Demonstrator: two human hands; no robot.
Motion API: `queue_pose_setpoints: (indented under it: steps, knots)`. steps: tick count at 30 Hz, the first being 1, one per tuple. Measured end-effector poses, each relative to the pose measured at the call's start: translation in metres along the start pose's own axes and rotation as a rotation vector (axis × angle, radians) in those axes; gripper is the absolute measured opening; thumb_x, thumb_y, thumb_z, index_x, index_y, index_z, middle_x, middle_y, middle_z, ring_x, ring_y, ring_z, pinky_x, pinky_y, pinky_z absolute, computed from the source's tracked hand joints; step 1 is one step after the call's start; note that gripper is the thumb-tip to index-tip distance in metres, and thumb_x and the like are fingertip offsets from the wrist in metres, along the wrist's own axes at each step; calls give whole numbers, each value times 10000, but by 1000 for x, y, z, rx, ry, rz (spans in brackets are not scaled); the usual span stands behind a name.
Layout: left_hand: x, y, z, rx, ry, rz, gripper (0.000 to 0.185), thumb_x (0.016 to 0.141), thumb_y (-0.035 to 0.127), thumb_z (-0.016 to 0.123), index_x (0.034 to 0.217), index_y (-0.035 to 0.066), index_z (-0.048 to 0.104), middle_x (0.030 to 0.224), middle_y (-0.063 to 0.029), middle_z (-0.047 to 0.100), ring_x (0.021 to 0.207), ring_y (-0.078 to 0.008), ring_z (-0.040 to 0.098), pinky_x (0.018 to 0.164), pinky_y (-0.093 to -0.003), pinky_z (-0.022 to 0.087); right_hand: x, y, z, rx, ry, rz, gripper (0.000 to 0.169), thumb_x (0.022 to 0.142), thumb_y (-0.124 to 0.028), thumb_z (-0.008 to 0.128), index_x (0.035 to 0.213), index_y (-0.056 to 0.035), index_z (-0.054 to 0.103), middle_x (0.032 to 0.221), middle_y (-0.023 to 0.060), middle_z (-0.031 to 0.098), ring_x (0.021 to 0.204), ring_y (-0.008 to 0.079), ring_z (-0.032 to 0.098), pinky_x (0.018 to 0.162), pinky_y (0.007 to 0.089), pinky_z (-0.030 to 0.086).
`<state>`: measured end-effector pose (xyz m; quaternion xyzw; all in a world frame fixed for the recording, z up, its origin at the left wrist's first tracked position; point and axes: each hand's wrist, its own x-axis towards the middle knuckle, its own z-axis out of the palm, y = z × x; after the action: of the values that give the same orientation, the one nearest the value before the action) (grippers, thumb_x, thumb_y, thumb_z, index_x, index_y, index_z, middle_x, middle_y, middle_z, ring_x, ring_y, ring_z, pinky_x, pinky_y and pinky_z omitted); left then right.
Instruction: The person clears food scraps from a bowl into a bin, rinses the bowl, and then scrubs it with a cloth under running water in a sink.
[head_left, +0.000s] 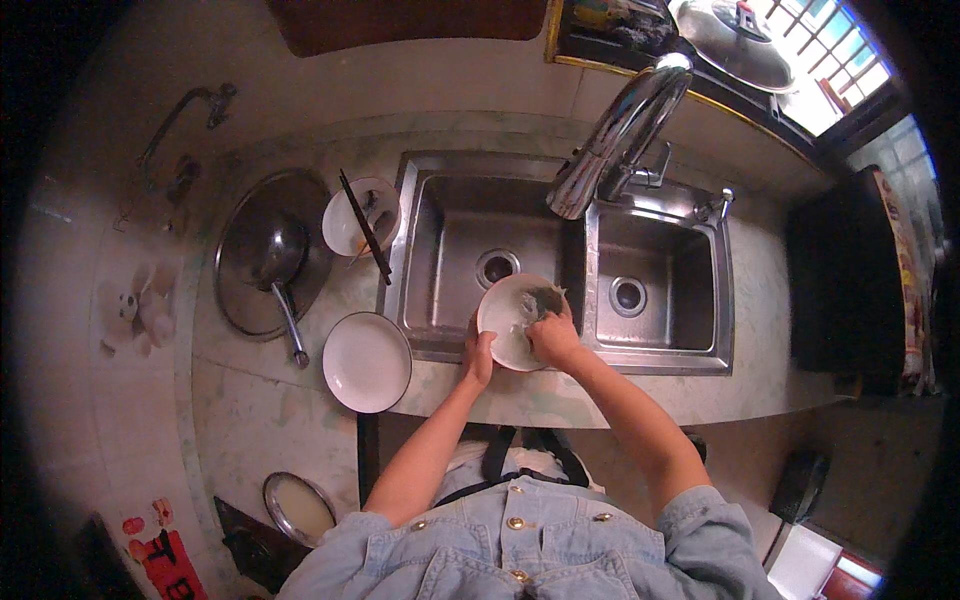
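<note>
My left hand (479, 358) grips the near left rim of a white dish (501, 315) with a reddish-brown edge. The dish is held over the front of the larger basin of a stainless-steel double sink (450, 225), just in front of its drain (497, 267). Inside the dish, my right hand (556, 339) is closed on a dark grey scrubber or cloth (547, 300) that presses against the right side. Whitish, wet-looking smears lie on the dish's inner surface. Part of the scrubber is hidden under my fingers.
A chrome faucet (611, 142) arches over the sink. Left of the sink lie a white plate (367, 364), a bowl (341, 225) with dark chopsticks (365, 229) across it, and a large round lid or pan (240, 277) bearing a ladle (281, 259). A metal bowl (300, 508) stands nearer me.
</note>
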<state>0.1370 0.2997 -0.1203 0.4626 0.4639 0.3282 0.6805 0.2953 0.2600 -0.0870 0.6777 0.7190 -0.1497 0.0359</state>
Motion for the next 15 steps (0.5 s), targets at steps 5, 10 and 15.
queue_pose_setpoints:
  steps: [5,10,15]
  knots:
    - [10,-18,-7,39,17,-14,465,771,210,390,1194,21,358,1139,-121,437,1052,-223,405,903,-301,302,2,-15,1,277,-85,-81,216,627,-137,568,839,-125,604,739,123,602,780,312,570,659,412,461]
    - [16,-28,-12,-95,51,17,410,782,234,423,1128,16,419,996,-94,514,923,-198,480,814,-293,370,18,-33,-4,411,-147,-96,431,663,-144,569,1080,-163,466,881,142,589,819,335,560,696,401,456]
    - [4,1,-3,71,-26,-15,500,727,158,393,1207,24,352,1170,-121,415,1096,-229,382,922,-300,293,28,-31,-10,427,-28,-97,320,685,-86,515,999,-112,460,833,188,572,786,352,551,666,449,428]
